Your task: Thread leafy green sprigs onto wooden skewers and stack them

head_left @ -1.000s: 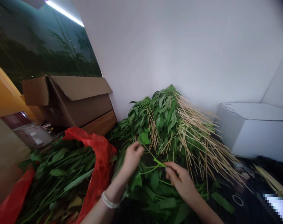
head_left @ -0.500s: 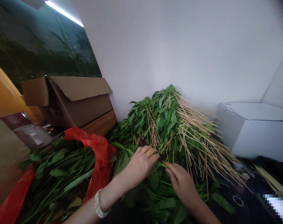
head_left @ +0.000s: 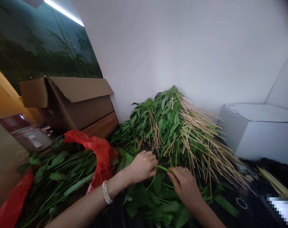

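Observation:
Between my two hands stretches a short green stem (head_left: 163, 168) of a leafy vegetable. My left hand (head_left: 144, 165), with a gold ring and a pearl bracelet at the wrist, is closed on the stem's left end. Thumb and fingers of my right hand (head_left: 183, 182) pinch its right end. Loose green leaves (head_left: 155, 201) lie directly below both hands. Just beyond them rises a heap of leafy bundles (head_left: 166, 109), with many thin wooden skewers (head_left: 203, 133) sticking out to the right.
On the left, a red plastic bag (head_left: 102, 158) lies open around more leafy stems (head_left: 72, 171). Behind it stands an open cardboard box (head_left: 84, 104). At the right is a white box (head_left: 260, 129) against the wall, with a white ring (head_left: 242, 203) lying nearer.
My left hand has shifted slightly left and its fingers have curled in more. The gap between the hands has widened, showing more of the stem. My right hand is almost where it was.

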`<control>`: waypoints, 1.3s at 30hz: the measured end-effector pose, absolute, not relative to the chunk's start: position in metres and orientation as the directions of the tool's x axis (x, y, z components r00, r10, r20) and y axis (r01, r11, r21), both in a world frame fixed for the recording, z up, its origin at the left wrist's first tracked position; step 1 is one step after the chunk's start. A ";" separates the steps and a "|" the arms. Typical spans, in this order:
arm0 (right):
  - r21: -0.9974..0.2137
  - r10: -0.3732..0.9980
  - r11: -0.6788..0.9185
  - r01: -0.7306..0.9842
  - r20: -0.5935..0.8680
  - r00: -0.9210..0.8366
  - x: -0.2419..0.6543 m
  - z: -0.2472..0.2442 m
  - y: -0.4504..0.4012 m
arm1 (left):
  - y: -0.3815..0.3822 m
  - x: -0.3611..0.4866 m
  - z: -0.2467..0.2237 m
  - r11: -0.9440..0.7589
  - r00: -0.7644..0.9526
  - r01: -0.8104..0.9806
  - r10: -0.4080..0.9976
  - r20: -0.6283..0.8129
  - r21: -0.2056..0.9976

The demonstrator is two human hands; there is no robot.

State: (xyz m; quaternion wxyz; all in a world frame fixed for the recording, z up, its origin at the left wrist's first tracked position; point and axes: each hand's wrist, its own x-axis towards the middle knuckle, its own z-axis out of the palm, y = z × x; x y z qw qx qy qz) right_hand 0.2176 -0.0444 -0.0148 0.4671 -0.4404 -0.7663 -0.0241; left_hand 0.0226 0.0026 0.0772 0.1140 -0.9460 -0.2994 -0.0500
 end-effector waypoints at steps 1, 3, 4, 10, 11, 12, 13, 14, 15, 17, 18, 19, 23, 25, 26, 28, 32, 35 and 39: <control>-0.380 0.654 0.615 0.691 0.735 -0.178 0.217 -0.013 -0.045 | 0.005 0.023 0.074 -0.793 0.786 0.607 0.587 0.195 -0.058; -0.399 0.657 0.614 0.681 0.737 -0.160 0.217 -0.011 -0.046 | 0.013 0.021 0.071 -0.701 0.648 0.646 0.712 0.269 0.302; -0.405 0.656 0.611 0.680 0.740 -0.150 0.218 -0.010 -0.046 | 0.019 0.018 0.071 -0.615 0.548 0.632 0.785 0.288 0.472; -0.421 0.672 0.564 0.710 0.734 -0.099 0.227 -0.015 -0.041 | 0.046 -0.010 0.107 -0.385 0.136 0.527 0.918 0.372 0.758; -0.419 0.675 0.564 0.712 0.730 -0.105 0.227 -0.016 -0.041 | 0.043 -0.010 0.111 -0.401 0.162 0.526 0.913 0.374 0.750; -0.410 0.673 0.568 0.713 0.730 -0.116 0.226 -0.016 -0.041 | 0.039 -0.008 0.114 -0.436 0.226 0.538 0.899 0.374 0.722; -0.396 0.668 0.575 0.715 0.733 -0.131 0.226 -0.016 -0.041 | 0.032 -0.003 0.114 -0.491 0.317 0.563 0.871 0.375 0.665; -0.380 0.660 0.582 0.719 0.737 -0.145 0.225 -0.016 -0.041 | 0.025 0.004 0.112 -0.563 0.425 0.593 0.826 0.370 0.575; -0.362 0.653 0.586 0.725 0.741 -0.158 0.224 -0.016 -0.042 | 0.018 0.012 0.109 -0.641 0.534 0.619 0.767 0.356 0.453; -0.334 0.644 0.586 0.738 0.745 -0.175 0.223 -0.015 -0.043 | 0.005 0.026 0.099 -0.756 0.705 0.633 0.652 0.279 0.167; -0.325 0.643 0.584 0.744 0.745 -0.180 0.222 -0.014 -0.044 | 0.000 0.032 0.095 -0.782 0.757 0.622 0.612 0.227 0.035; -0.321 0.644 0.582 0.747 0.742 -0.183 0.222 -0.013 -0.045 | -0.003 0.036 0.091 -0.793 0.791 0.604 0.585 0.177 -0.076; -0.343 0.666 0.580 0.739 0.723 -0.187 0.221 -0.011 -0.046 | -0.007 0.040 0.082 -0.796 0.847 0.522 0.526 0.076 -0.308; -0.371 0.674 0.577 0.728 0.720 -0.167 0.221 -0.011 -0.046 | -0.006 0.040 0.082 -0.794 0.858 0.500 0.510 0.070 -0.347; -0.390 0.678 0.571 0.723 0.720 -0.147 0.221 -0.012 -0.046 | -0.006 0.039 0.082 -0.791 0.859 0.496 0.508 0.069 -0.358; -0.438 0.699 0.549 0.712 0.708 -0.104 0.222 -0.014 -0.046 | -0.003 0.038 0.082 -0.787 0.860 0.492 0.507 0.064 -0.372; -0.495 0.756 0.504 0.708 0.649 -0.085 0.221 -0.014 -0.045 | 0.006 0.033 0.081 -0.807 0.871 0.471 0.489 0.044 -0.356; -0.537 0.783 0.493 0.685 0.617 -0.079 0.220 -0.010 -0.045 | 0.012 0.031 0.075 -0.825 0.861 0.504 0.504 0.071 -0.255; -0.637 0.811 0.478 0.605 0.584 -0.026 0.221 -0.001 -0.045 | 0.022 0.030 0.067 -0.787 0.762 0.579 0.616 0.200 0.214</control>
